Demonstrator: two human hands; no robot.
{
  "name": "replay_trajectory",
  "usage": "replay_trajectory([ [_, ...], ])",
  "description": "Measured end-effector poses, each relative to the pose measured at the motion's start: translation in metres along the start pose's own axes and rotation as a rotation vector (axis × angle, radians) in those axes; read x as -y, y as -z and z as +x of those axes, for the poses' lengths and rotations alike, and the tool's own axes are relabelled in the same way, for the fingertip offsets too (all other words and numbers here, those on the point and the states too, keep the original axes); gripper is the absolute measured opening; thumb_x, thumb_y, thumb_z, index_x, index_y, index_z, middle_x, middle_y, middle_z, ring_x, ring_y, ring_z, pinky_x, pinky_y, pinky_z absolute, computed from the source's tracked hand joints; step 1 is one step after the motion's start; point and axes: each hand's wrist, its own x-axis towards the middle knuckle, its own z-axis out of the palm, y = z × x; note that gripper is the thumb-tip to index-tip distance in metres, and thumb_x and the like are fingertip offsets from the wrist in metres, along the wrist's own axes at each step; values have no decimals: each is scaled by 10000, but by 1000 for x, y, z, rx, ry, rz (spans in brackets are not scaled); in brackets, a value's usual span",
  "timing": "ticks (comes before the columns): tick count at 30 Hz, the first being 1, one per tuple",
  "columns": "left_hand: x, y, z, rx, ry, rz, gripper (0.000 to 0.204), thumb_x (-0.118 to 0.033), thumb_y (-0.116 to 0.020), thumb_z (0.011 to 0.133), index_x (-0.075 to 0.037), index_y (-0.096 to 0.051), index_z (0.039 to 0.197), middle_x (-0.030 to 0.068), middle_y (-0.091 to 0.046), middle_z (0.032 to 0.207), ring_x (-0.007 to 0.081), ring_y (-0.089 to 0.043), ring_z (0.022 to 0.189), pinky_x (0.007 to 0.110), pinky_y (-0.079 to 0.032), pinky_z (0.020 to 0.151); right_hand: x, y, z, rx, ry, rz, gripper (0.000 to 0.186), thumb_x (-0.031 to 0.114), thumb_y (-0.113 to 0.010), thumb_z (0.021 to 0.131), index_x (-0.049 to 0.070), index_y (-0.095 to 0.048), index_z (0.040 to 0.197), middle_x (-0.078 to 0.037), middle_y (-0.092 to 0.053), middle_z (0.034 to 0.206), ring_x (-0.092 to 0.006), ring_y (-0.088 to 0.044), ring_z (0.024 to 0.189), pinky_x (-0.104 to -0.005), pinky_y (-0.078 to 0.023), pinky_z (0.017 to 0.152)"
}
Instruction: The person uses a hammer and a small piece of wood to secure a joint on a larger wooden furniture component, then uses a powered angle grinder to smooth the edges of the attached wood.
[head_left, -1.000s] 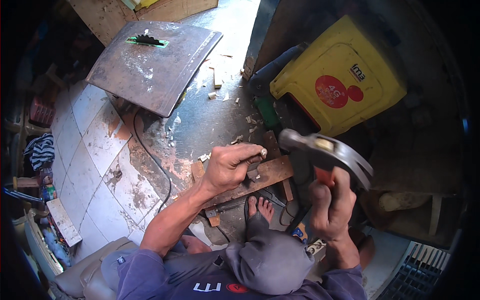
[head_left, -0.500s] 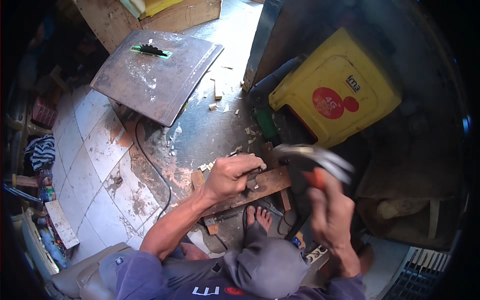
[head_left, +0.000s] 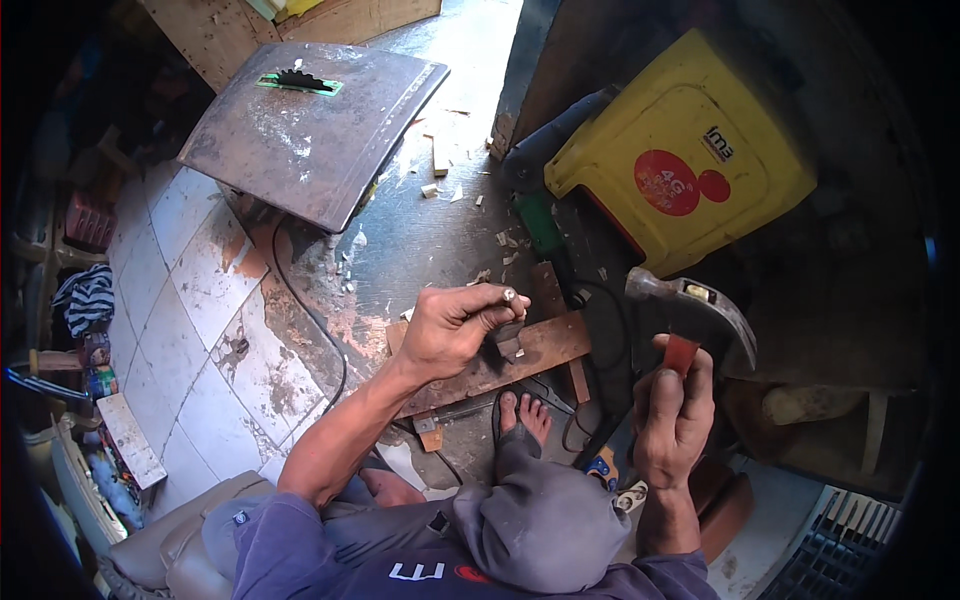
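My left hand (head_left: 450, 325) pinches a slim punch or nail-like piece (head_left: 509, 298), its top showing between thumb and forefinger, over a worn wooden board (head_left: 555, 343). What its lower end touches is hidden by my fingers. My right hand (head_left: 672, 425) is wrapped round the red-orange handle of a claw hammer (head_left: 690, 292), whose metal head hangs in the air to the right of the board. Just below the board lie a grey metal tool (head_left: 553, 398) and my bare left-of-centre foot (head_left: 525, 418).
A rusty saw table (head_left: 300, 150) with a toothed blade stands upper left. A yellow plastic bin (head_left: 700, 120) lies at upper right beside a green-and-black tool (head_left: 540, 222). Wood offcuts (head_left: 440, 155) and cables (head_left: 335, 355) lie about. Cluttered items (head_left: 125, 435) line the left edge.
The hammer, blurred in motion half a second ago, now shows sharply a little higher and farther right. My left hand has risen slightly in the picture, still pinching the small piece.
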Motion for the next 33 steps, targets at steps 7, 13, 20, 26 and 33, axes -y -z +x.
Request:
replay_trajectory([
  [7, 2, -2, 0, -28, -166, 145, 276, 167, -597, 856, 45, -756, 1046, 162, -786, 1026, 258, -769, 1004, 355, -614, 913, -2, -6, 3, 45, 85, -38, 350, 308, -527, 1103, 23, -556, 1304, 40, -527, 693, -24, -427, 557, -208, -319, 510],
  [13, 13, 0, -3, 30, -486, 421, 448, 132, -604, 672, 34, -731, 1091, 213, -752, 1063, 367, -742, 1054, 460, -573, 1029, 0, -3, -2, 159, 349, -158, 337, 210, -525, 1074, -34, -549, 1306, -77, -644, 797, -123, -577, 652, -269, -468, 627],
  [20, 9, -1, -4, 21, -492, 428, 439, 131, -604, 666, 12, -726, 1070, 201, -749, 1067, 356, -741, 1065, 455, -582, 1015, 2, -10, -6, 300, 282, -438, 273, 83, -672, 956, -33, -645, 1202, -192, -661, 775, -349, -704, 633, -363, -519, 549],
  [26, 9, -3, 1, 36, -491, 385, 434, 145, -581, 681, 9, -727, 1066, 188, -756, 1036, 345, -748, 1040, 445, -592, 991, -11, -1, -16, 309, 50, 215, 176, 97, -594, 1000, -26, -628, 1121, -152, -659, 770, -277, -651, 604, -376, -505, 532],
  [33, 4, -7, 3, -146, -93, 14, 163, 53, -579, 1001, 51, -731, 1059, 119, -767, 1021, 201, -734, 1067, 317, -597, 891, -3, -1, -2, 31, 296, -203, 263, 96, -578, 1024, -23, -625, 1253, -153, -711, 822, -231, -719, 686, -328, -540, 636],
])
